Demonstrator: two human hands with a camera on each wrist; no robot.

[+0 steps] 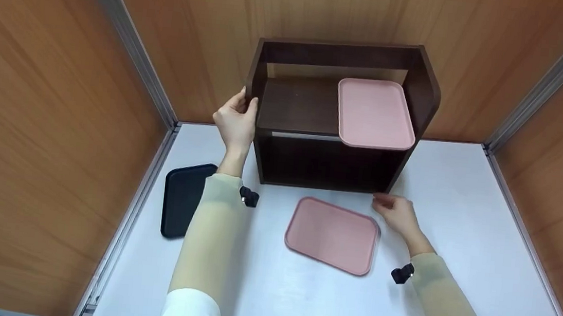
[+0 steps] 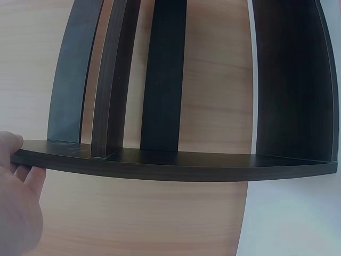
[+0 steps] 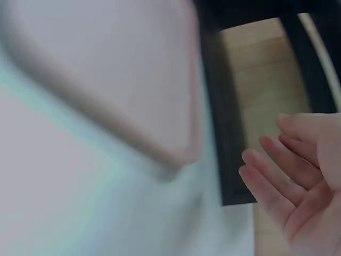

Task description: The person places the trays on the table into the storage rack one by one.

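A dark brown two-level shelf unit stands at the back of the white table. My left hand grips the unit's left side panel, thumb on the front edge and fingers behind it. One pink tray lies on the upper shelf at the right, overhanging the front edge. A second pink tray lies flat on the table in front of the unit. My right hand hovers at that tray's far right corner, fingers relaxed and holding nothing. The right wrist view is blurred.
A black tray lies on the table at the left, beside my left forearm. Wooden walls with metal corner rails close in the table on three sides. The shelf's lower compartment looks dark and holds nothing visible.
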